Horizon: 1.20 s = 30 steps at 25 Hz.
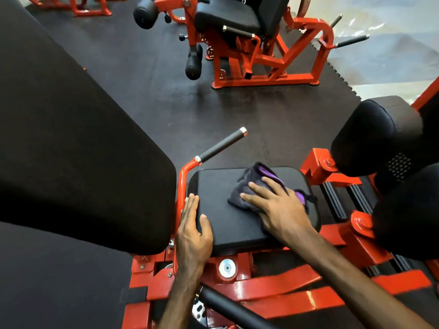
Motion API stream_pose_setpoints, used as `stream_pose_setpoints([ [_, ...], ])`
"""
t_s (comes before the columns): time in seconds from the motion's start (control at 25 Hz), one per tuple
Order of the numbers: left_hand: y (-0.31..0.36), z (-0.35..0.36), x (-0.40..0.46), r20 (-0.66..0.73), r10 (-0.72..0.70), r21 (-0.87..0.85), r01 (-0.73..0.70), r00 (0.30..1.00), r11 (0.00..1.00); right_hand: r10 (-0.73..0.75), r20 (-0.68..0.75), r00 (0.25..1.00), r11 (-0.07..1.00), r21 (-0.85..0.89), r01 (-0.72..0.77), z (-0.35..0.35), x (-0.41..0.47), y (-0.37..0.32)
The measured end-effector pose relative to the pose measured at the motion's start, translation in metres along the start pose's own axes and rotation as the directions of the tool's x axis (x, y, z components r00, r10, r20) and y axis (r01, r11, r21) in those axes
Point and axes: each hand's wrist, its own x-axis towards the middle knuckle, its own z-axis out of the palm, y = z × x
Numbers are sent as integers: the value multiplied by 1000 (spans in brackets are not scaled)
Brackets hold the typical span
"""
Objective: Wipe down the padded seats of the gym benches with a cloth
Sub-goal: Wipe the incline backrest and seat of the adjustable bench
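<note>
wiping underway: the right hand [280, 207] presses flat, fingers spread, on the cloth [251, 186] atop the padded seat [228, 222]; the left hand [193, 224] braces its edge, fingers straight. next likely sweeps the near half.

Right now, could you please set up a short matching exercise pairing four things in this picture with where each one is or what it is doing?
Things:
1. right hand
2. left hand
3. cloth
4. grip handle

States:
A. lies bunched on the padded seat
B. sticks out past the seat's far left corner
C. presses flat on the cloth
D. rests on the seat's left edge

Pairs: 1-C, 2-D, 3-A, 4-B
</note>
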Motion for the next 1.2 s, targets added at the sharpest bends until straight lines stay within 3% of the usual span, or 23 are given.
stream_pose_setpoints([
  [0.08, 0, 0, 0, 5, -8, -10, 8, 1000, 1000, 43, -41, 998, 999, -24, -44, 1, -9, 7],
  [0.2, 0, -1, 0, 13, 6, 11, -6, 1000, 1000, 136, 16, 991, 990, -28, -135, 0, 49, -5],
  [0.32, 0, -1, 0, 9, 5, 14, -5, 1000, 1000, 188, 36, 982, 971, 142, -191, -28, 66, 1],
  [0.4, 3, -1, -1, 3, -6, -2, 6, 1000, 1000, 191, -83, 978, 968, 183, -173, -64, 41, 29],
  [0.48, 5, -1, -2, 1, -5, -9, 5, 1000, 1000, 158, -177, 971, 984, 106, -141, -88, 9, 59],
  [0.52, 5, -1, -2, 0, -3, -3, 3, 1000, 1000, 139, -152, 979, 988, 81, -128, -91, -5, 63],
  [0.6, 2, -3, 0, 8, -5, 6, 4, 1000, 1000, 88, 29, 996, 994, 61, -90, -72, -30, 56],
  [0.68, 1, -2, -1, 21, -8, -6, 9, 1000, 1000, 59, 159, 986, 997, -60, -50, -35, -48, 44],
  [0.92, -1, -1, -1, 21, -6, -1, 6, 1000, 1000, 238, 217, 947, 969, -123, -215, -15, 9, 41],
  [1.12, 4, -2, -1, 21, -8, -9, 8, 1000, 1000, 52, 119, 992, 994, -104, -39, -4, -38, -1],
  [1.2, 4, -2, 3, 10, -6, -3, 6, 1000, 1000, 46, 123, 991, 994, -108, -32, 1, -19, -4],
])
